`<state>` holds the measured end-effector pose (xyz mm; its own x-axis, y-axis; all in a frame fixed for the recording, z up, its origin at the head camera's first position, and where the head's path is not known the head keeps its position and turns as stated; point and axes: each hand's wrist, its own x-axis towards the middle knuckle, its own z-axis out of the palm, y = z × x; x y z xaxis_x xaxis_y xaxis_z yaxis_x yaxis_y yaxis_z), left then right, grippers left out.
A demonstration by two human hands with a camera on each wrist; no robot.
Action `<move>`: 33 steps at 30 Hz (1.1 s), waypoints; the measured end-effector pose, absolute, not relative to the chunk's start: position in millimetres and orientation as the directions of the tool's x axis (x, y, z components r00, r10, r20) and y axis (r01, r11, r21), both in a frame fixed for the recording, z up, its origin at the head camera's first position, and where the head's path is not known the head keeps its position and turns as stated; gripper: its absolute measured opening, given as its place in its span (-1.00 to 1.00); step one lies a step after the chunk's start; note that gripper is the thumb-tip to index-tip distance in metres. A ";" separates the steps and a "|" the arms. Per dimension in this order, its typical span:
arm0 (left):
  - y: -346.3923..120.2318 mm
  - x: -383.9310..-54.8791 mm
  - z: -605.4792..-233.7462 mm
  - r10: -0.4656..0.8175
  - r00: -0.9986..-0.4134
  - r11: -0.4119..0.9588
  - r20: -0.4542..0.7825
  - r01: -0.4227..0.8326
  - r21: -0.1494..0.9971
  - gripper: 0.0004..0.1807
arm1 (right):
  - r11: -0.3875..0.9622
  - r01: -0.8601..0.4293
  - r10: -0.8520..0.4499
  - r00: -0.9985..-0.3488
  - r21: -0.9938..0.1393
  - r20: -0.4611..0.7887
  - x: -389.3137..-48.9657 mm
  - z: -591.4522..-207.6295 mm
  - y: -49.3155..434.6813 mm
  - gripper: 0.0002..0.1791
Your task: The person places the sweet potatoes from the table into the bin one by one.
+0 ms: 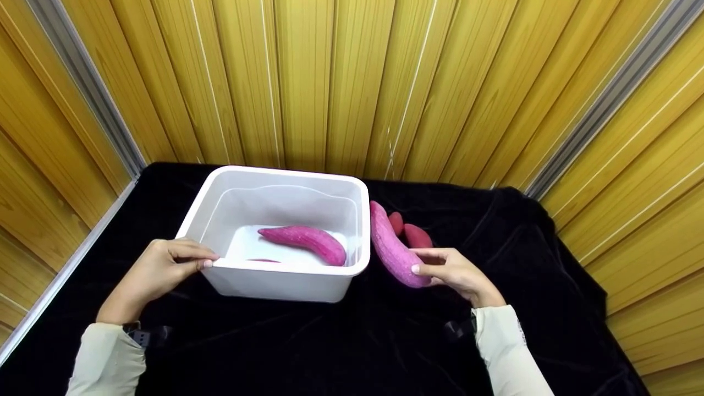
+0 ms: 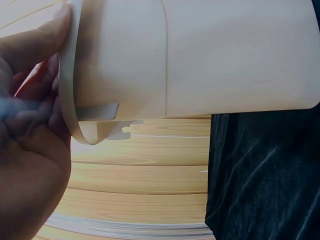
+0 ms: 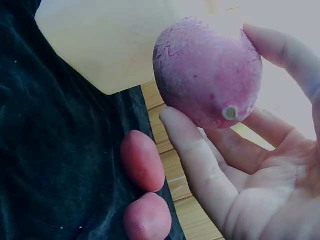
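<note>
- Head view: the left hand (image 1: 159, 275) pinches the near left part of the rim of a white bin (image 1: 286, 283), thumb and fingers on the edge.
- Inside the bin, toward the right, lies a curved magenta vegetable (image 1: 308, 241); a sliver of something pink (image 1: 264, 260) shows behind the near rim.
- Right of the bin, the right hand (image 1: 456, 275) grips the near, thick end of a long pink vegetable (image 1: 393, 250); its far tip is just beside the bin's right rim.
- Beyond that hand, two red vegetables (image 1: 418, 236) are partly hidden on the black cloth (image 1: 385, 341).
- Left wrist view: the left hand holds the bin's lip between thumb and fingers.
- Right wrist view: thumb and fingers hold the pink vegetable around its blunt end, which bears a pale spot (image 3: 230, 113); the two red vegetables lie end to end on the cloth.
</note>
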<state>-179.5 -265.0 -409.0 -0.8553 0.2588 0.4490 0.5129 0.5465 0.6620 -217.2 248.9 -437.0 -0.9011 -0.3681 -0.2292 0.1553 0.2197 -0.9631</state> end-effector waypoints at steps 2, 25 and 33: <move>-265.0 -179.8 -409.2 0.259 -0.855 0.543 0.449 0.514 0.664 -0.84 | 0.219 0.149 -0.370 -0.902 -0.964 -0.223 -217.8 -433.5 248.7 -0.34; -266.5 -180.7 -410.1 0.271 -0.841 0.539 0.469 0.536 0.650 -0.82 | 0.186 0.097 -0.397 -0.903 -0.978 -0.165 -226.2 -400.8 242.9 -0.39; -266.1 -181.5 -410.8 0.268 -0.836 0.544 0.479 0.542 0.641 -0.82 | 0.212 0.099 -0.381 -0.908 -0.972 -0.175 -228.1 -391.5 242.4 -0.36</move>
